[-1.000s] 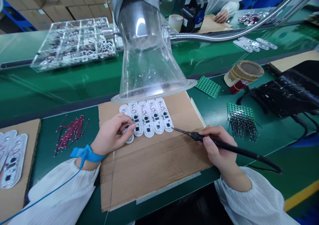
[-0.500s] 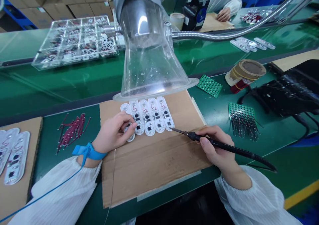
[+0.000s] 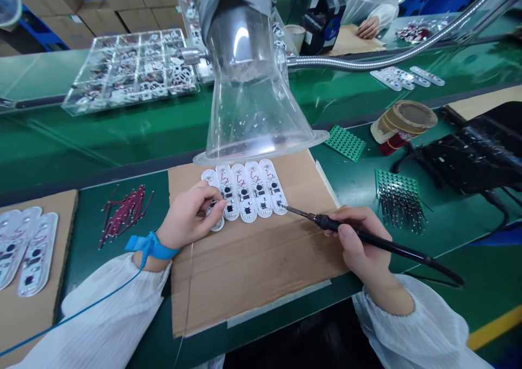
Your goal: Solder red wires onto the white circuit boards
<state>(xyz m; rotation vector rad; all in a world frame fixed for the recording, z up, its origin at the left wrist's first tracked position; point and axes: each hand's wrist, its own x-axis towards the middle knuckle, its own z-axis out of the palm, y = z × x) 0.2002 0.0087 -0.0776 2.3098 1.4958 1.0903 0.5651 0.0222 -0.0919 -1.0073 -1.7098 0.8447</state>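
My right hand (image 3: pixel 362 241) grips a soldering iron (image 3: pixel 367 239) like a pen. Its tip is at the lower end of the rightmost white oval circuit module (image 3: pixel 272 186), where contact is hard to make out. My left hand (image 3: pixel 193 212), wearing a blue wrist strap (image 3: pixel 150 245), pinches a thin solder wire (image 3: pixel 189 287) that trails down over the cardboard (image 3: pixel 248 271). Part of the leftmost module (image 3: pixel 209 177) is hidden under those fingers. Several such modules, with black chips and thin red wires, lie side by side on the cardboard.
A clear fume hood (image 3: pixel 253 113) hangs over the modules. Red wires (image 3: pixel 126 214) lie at left, beside more modules (image 3: pixel 38 254) on cardboard. Green circuit boards (image 3: pixel 346 143), a tape roll (image 3: pixel 403 121) and a black stand (image 3: pixel 473 151) are at right. Another person's hand (image 3: pixel 368 28) rests across the bench.
The whole view has shifted slightly, moving the scene a little to the right. The iron's tip has edged up slightly on the rightmost module. My left hand keeps its pinch.
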